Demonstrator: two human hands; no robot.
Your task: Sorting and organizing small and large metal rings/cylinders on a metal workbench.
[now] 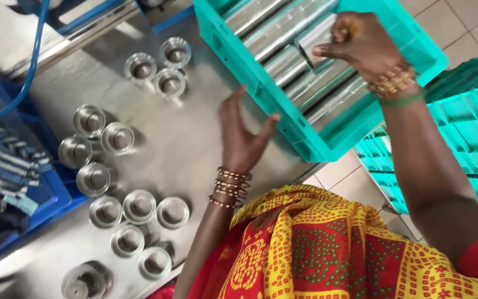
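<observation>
Gripping a short steel cylinder [313, 41] with the right hand [369, 47], fingers clamped on it inside the teal crate [261, 91] at the counter's [189, 149] far right corner; resting the left hand [242, 138], fingers spread and holding nothing, against the crate's near wall. Lying alongside, about six long steel tubes [283, 25], axes parallel with the crate's long side. Standing across the counter, fourteen flanged steel cups [139, 206] in clusters.

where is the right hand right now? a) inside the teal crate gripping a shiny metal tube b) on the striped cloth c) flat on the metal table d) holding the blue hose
a: the right hand reaches into the teal crate and its fingers close on a metal tube there.
</observation>
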